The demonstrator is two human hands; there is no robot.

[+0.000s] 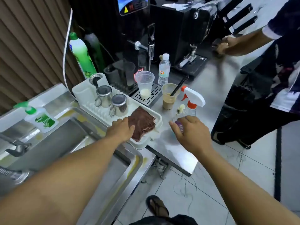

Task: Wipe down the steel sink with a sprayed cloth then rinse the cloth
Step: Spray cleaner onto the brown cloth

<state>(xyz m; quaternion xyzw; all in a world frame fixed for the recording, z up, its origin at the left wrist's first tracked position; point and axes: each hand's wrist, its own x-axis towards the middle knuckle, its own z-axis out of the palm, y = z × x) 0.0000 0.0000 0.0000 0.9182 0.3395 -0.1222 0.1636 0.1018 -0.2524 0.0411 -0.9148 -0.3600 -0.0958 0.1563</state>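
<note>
Two bare forearms reach away from the camera, over a sandalled foot (157, 207) on the tiled floor. The left hand (121, 129) lies palm down on the near left edge of the brown cloth (143, 123), its thumb on the fabric and its fingers bent down at the cloth's edge. I cannot tell whether they pinch it or only rest there. The cloth lies crumpled in the near right corner of a white drying tray (82, 92), just right of the steel sink (65, 140).

The right hand (190, 131) hovers palm down at the lower body of the spray bottle (194, 99). Its fingers are spread and loosely curved and do not plainly grip. The bottle stands upright on the counter (212, 82), just right of the tray, with its white and orange trigger head above the hand.

Two steel jugs (119, 105) stand in the tray beyond the cloth. Farther off are a clear cup (145, 85) with a little milk, on a black drip grate, and a coffee cup (169, 99) with a dark straw. A water bottle (164, 69) stands behind them.

A handwash pump bottle (41, 118) sits on the sink's far rim, and a tall green soap bottle (82, 54) stands by the wall. A dark tap (16, 146) reaches in from the left. At far right, another person's hand (224, 46) rests on the counter.
</note>
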